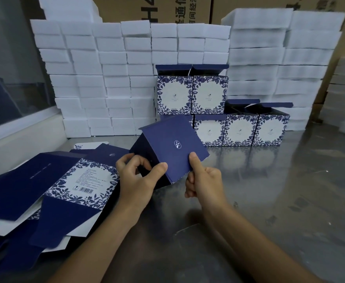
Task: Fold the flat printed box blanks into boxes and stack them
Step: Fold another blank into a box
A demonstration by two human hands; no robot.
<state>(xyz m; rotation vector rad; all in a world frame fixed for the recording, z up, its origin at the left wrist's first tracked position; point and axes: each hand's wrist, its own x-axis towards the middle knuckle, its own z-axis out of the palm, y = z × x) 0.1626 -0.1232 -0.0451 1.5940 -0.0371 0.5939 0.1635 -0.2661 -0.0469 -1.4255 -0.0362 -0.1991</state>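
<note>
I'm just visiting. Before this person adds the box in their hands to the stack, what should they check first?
1. Both hands hold the box: left hand and right hand grip it. Ok.
2. Box fully folded: underside hidden. Cannot tell.
3. Free spot on the stacked boxes: the two lower right ones carry nothing. Ok.
4. Stack standing straight: ok.
5. Flat blanks within reach for later: ok.

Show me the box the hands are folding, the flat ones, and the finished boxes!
Box being folded point(173, 148): head view, on its plain blue panel.
Flat blanks point(86, 178): head view, on the top blank's flowered panel.
Finished boxes point(208, 94): head view, on an upper box's front.
</note>
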